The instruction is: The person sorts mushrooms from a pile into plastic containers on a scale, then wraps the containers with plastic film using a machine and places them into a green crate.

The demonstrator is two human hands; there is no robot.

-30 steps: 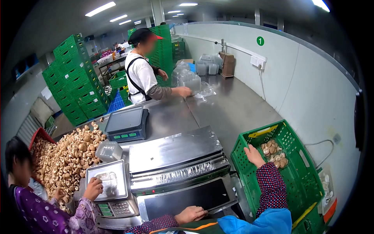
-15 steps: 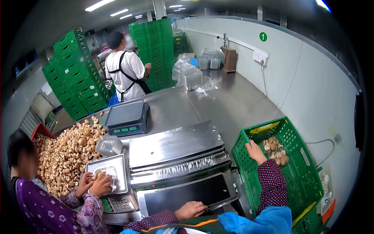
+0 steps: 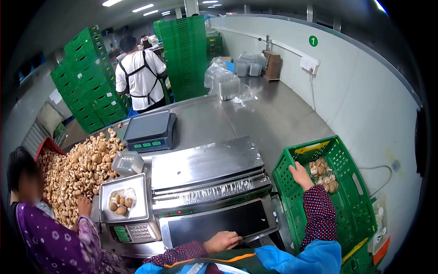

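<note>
My right hand (image 3: pixel 301 175) rests inside the green crate (image 3: pixel 346 150), fingers apart, right beside a wrapped tray of mushrooms (image 3: pixel 322 175) lying on the crate's floor. My left hand (image 3: pixel 223 240) lies flat on the front edge of the film wrapping machine (image 3: pixel 205 180), beside its black plate, and holds nothing. Both sleeves are dark red with dots.
To my left a person in purple reaches into a big pile of mushrooms (image 3: pixel 77 169); a clear tray with a few mushrooms sits on the near scale (image 3: pixel 125 212). A second scale (image 3: pixel 150 131) stands farther back. Green crate stacks (image 3: pixel 185 55) and a person in an apron stand beyond the steel table.
The person in purple took both hands off the tray on the scale and reached into the pile. The person in the apron walked farther away. My hands stayed put.
</note>
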